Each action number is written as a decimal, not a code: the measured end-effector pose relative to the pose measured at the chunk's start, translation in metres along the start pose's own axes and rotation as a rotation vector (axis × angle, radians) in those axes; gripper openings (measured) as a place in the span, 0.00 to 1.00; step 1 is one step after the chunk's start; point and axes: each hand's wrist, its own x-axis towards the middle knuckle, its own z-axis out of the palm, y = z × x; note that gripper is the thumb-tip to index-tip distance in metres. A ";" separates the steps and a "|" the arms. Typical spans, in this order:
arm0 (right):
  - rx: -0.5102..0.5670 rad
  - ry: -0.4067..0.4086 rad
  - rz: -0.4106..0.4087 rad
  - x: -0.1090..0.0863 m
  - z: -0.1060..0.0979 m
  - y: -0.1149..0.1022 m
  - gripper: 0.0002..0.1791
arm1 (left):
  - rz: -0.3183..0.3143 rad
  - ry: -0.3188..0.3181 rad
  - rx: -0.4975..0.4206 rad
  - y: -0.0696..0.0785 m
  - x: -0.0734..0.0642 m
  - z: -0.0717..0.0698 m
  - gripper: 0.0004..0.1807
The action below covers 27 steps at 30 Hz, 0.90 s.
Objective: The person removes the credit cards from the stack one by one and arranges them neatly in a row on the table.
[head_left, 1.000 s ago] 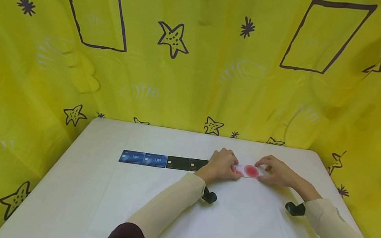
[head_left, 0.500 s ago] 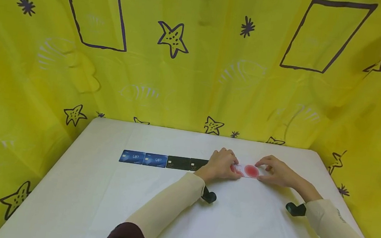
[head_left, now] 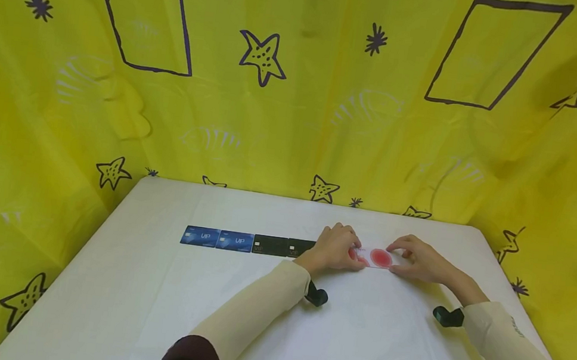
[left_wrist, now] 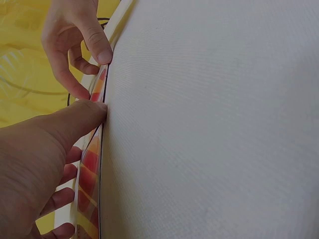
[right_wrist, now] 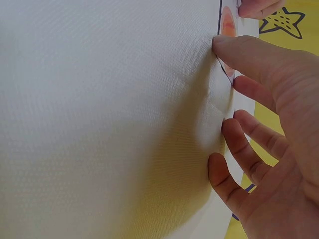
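A row of cards runs across the white table (head_left: 355, 338). Two blue VIP cards (head_left: 200, 236) lie at the left end, then two black VIP cards (head_left: 269, 245). A white card with a red circle (head_left: 380, 258) ends the row at the right. My left hand (head_left: 334, 248) holds that card's left end between thumb and fingers, covering part of the row. Beneath this hand, the left wrist view shows another red-orange patterned card (left_wrist: 88, 179). My right hand (head_left: 421, 261) pinches the right end of the red-circle card, thumb at the near edge and a finger at the far edge.
A yellow curtain (head_left: 296, 115) with drawn stars hangs behind and beside the table. Dark green rounded pieces (head_left: 316, 295) stick out below both wrists. The table's back edge lies a little beyond the cards.
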 end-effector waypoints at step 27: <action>-0.007 0.018 -0.002 -0.002 0.002 0.002 0.20 | -0.010 -0.017 -0.005 0.003 -0.003 -0.004 0.25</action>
